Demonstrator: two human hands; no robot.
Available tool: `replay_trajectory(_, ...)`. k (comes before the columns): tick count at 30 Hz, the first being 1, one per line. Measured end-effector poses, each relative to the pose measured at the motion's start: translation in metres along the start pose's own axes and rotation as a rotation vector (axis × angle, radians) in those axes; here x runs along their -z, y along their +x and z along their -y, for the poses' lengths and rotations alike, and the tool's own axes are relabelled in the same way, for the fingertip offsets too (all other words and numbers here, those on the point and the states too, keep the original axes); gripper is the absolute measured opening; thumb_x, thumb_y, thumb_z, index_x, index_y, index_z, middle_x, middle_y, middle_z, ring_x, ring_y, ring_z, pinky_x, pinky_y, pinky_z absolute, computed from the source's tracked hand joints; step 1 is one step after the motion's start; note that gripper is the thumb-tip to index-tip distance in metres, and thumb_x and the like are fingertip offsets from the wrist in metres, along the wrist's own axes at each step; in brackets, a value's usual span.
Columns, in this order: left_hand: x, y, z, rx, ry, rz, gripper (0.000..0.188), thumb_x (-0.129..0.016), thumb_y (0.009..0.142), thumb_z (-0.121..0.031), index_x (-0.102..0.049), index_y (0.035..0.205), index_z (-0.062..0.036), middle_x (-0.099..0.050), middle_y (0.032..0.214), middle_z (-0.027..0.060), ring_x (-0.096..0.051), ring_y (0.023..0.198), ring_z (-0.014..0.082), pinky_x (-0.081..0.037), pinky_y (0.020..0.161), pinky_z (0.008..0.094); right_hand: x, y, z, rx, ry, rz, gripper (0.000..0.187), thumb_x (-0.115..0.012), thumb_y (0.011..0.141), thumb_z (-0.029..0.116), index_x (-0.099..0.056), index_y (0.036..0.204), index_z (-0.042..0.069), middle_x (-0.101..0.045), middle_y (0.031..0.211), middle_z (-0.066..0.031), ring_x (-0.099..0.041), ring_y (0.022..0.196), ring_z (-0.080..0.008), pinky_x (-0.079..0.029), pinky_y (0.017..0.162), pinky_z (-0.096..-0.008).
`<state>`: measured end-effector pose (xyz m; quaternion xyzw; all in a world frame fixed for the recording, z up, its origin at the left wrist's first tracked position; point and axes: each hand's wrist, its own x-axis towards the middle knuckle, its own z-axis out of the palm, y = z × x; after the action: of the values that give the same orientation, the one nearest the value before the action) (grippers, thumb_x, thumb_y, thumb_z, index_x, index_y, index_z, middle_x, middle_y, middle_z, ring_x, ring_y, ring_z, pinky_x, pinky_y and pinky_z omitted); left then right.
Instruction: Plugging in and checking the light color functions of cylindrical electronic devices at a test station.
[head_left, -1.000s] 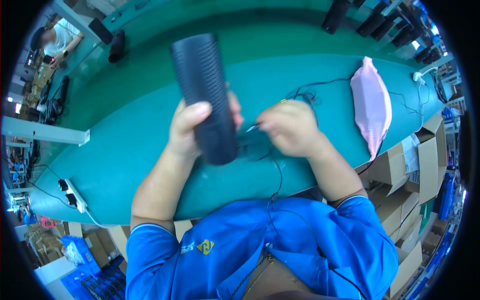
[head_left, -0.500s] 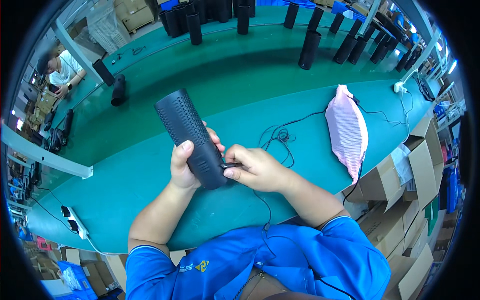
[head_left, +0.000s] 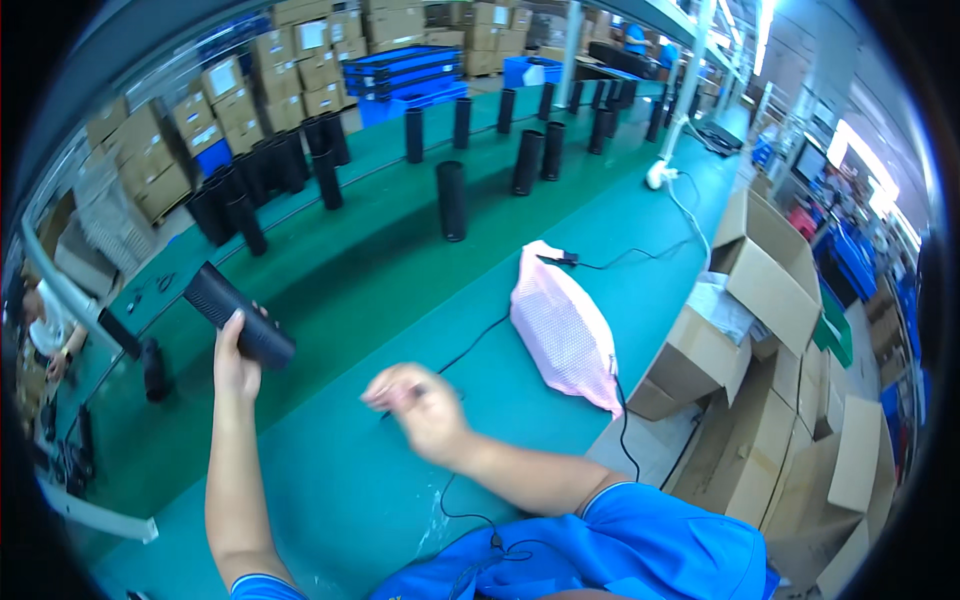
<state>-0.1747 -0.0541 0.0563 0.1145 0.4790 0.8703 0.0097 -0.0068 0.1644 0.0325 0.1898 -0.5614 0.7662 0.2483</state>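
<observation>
A black cylinder with a perforated surface [head_left: 238,316] is tilted in my left hand [head_left: 236,360], which is wrapped round its lower part above the green table [head_left: 340,455]. My right hand [head_left: 425,412] is apart from the cylinder, over the table to its right. Its fingers look curled together and are blurred by motion. Something small and dark shows at them, too smeared to name. A thin black cable [head_left: 478,343] runs from a pink mesh-covered bundle [head_left: 567,325] toward this hand, and part of it is hidden behind the hand.
Several black cylinders [head_left: 452,202] stand along the table's far side. Open cardboard boxes [head_left: 700,345] are beside the right edge. A white plug [head_left: 657,176] with cords sits by a metal post. Another person's hand [head_left: 57,364] shows at far left. Blue crates [head_left: 400,75] are behind.
My right hand has left the cylinder's lower end, where it held a small black piece against it. My left hand has carried the cylinder leftward. The view has turned right.
</observation>
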Motion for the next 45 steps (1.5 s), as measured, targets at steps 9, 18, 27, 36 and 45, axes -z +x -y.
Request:
replay_trajectory(9,-0.079,0.145,0.14,-0.045,0.398,-0.043,0.057,-0.073,0.078,-0.011,-0.046,0.128,-0.0018,-0.062,0.109,0.0118,-0.059,0.095,0.0214,-0.045,0.085,0.0312,0.011,-0.017,-0.021,-0.346,0.07,0.076,0.019,-0.045,0.1,0.016,-0.057,0.107,0.002,-0.059,0.095,-0.0064,-0.051,0.071,-0.011,-0.044,0.067,-0.0239)
replay_trajectory(18,-0.003,0.148,0.157,-0.093,0.754,-0.225,0.091,-0.075,0.078,-0.031,-0.021,0.149,-0.0114,-0.033,0.145,0.021,-0.038,0.13,0.0364,-0.037,0.103,0.0414,0.0,-0.011,-0.022,-0.25,-0.18,0.067,0.018,-0.047,0.099,0.015,-0.057,0.108,0.003,-0.056,0.085,-0.0033,-0.042,0.059,-0.0076,-0.037,0.057,-0.0201)
replay_trajectory(27,0.255,0.086,-0.044,0.083,2.312,-0.988,0.077,-0.063,0.081,-0.049,-0.025,0.146,-0.0354,-0.019,0.156,0.0012,-0.029,0.135,0.0385,-0.038,0.079,0.0749,0.001,-0.013,-0.016,-0.435,-0.033,0.107,0.017,-0.047,0.099,0.015,-0.057,0.108,0.003,-0.052,0.072,-0.0006,-0.042,0.054,-0.0075,-0.037,0.054,-0.02)
replay_trajectory(36,0.297,0.041,-0.07,0.223,2.064,-0.924,0.062,-0.061,0.087,-0.037,-0.036,0.139,-0.0166,-0.04,0.138,0.013,-0.046,0.12,0.0366,-0.044,0.087,0.0533,0.0,-0.011,-0.034,-0.528,0.064,0.133,0.018,-0.046,0.1,0.016,-0.055,0.109,0.003,-0.046,0.068,0.0004,-0.042,0.053,-0.0062,-0.036,0.049,-0.0206)
replay_trajectory(45,0.218,0.014,-0.069,-0.692,1.417,-0.672,0.049,-0.059,0.091,-0.027,-0.043,0.131,-0.0058,-0.054,0.121,0.0199,-0.058,0.107,0.0343,-0.048,0.089,0.0387,0.0,-0.011,-0.029,-0.796,0.275,0.187,0.026,-0.042,0.102,0.026,-0.054,0.107,0.004,-0.048,0.078,-0.0017,-0.043,0.059,-0.0057,-0.035,0.049,-0.0198)
